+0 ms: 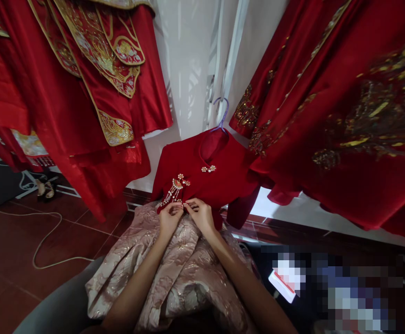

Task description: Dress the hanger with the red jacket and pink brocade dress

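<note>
Left hand (pixel 171 218) and right hand (pixel 200 215): close together, fingertips pinched on red velvet top (pixel 219 188). Beaded tassel ornament (pixel 176 184) alongside: strands could snag if a finger catches them.

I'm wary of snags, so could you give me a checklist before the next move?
1. Red top on its hanger: ok.
2. Left hand and right hand close together at the top's front: ok.
3. Firm hold on the piece between them: cannot tell, too small.
4. Tassel ornament well away from the left hand: not ok, strands hang close by.
5. Collar ornament in place: ok.
</note>
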